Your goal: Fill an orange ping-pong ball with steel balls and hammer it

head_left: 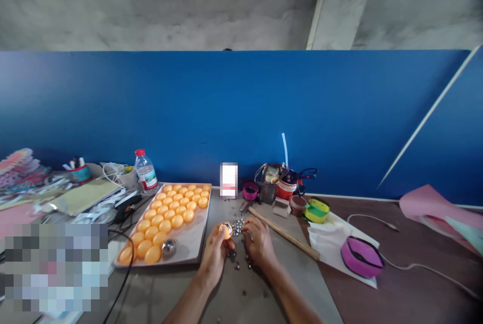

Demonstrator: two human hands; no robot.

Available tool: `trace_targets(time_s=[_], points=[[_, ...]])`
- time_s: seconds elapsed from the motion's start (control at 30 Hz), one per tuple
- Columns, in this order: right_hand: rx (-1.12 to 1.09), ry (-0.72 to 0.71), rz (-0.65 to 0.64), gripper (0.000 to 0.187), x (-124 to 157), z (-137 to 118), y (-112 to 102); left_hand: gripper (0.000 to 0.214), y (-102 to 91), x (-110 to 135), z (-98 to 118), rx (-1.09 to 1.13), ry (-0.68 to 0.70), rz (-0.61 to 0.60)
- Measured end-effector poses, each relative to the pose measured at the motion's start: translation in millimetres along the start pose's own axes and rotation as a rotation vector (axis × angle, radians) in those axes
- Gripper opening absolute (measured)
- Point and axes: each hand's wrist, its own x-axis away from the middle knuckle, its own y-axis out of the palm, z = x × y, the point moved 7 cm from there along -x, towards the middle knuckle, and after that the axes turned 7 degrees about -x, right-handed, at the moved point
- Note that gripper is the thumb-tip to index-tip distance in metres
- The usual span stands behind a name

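My left hand [215,256] is closed around an orange ball-shaped piece [226,230], held just above the grey table. My right hand [258,243] lies beside it with fingers curled over a small heap of shiny metal bits [237,225]; what its fingertips pinch is too small to see. To the left lies a grey tray [196,243] with several rows of orange half-shells [169,211] and one silvery ball [168,247].
A water bottle [145,171] stands behind the tray. Small cups and pots [279,185], a wooden stick [283,232], tape rolls [317,210] and a purple pouch [361,257] on white paper lie to the right. Cables and papers crowd the left. A blue partition [241,112] backs the table.
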Motion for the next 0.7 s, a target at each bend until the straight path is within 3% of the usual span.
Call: trace_targets(time_s=[0.17, 0.3, 0.53, 0.7], points=[[-0.327, 0.203, 0.149, 0.009, -1, 16, -9, 0.039, 0.9, 2, 4, 0.095, -0.056, 0.014], [-0.592, 0.389, 0.124, 0.005, 1, 25, 0, 0.047, 0.9, 2, 4, 0.173, -0.082, 0.016], [-0.885, 0.490, 0.079, 0.020, 2, 19, 18, 0.050, 2.6, 0, 1, 0.192, -0.103, 0.012], [-1.077, 0.513, 0.078, 0.023, 2, 9, 25, 0.040, 4.1, -1, 0, 0.228, -0.126, -0.044]])
